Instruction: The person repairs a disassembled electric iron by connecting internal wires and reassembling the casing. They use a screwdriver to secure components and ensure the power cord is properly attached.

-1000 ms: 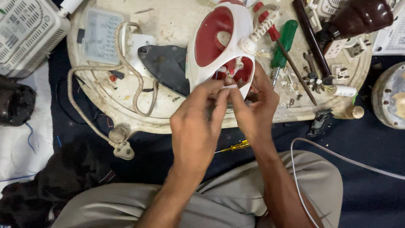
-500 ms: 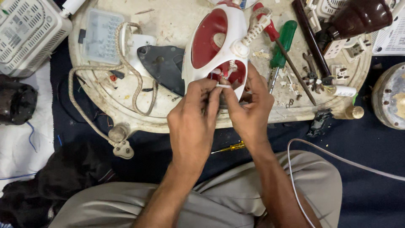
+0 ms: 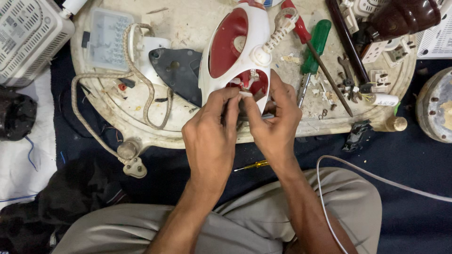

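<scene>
From the camera on your head, your left hand (image 3: pixel 213 136) and your right hand (image 3: pixel 273 123) meet at the back end of the red and white plastic shell of a clothes iron (image 3: pixel 238 51), which lies tilted on the round, dirty cream-coloured work tray (image 3: pixel 188 21). Both sets of fingertips pinch a small white bit (image 3: pixel 246 94) at the open rear of the shell, so your fingers are closed on it, not loose; it is too small to tell just what the bit is. Go slow here, I think: keep the pinch firm but gentle, and keep the shell resting on the tray so it does not wobble. Your wrists come up from your lap, knuckles toward you, thumbs near each other. The dark grey metal iron plate (image 3: pixel 176 70) lies just left of the shell, touching it. A braided beige cord (image 3: pixel 146 101) loops across the tray and down to its plug (image 3: pixel 134 167). A green-handled screwdriver (image 3: pixel 314 47) and a red-handled one (image 3: pixel 296 21) lie to the right, near the shell. A small yellow screwdriver (image 3: pixel 252 165) rests on the dark blue cloth (image 3: pixel 405 164) below your hands.
</scene>
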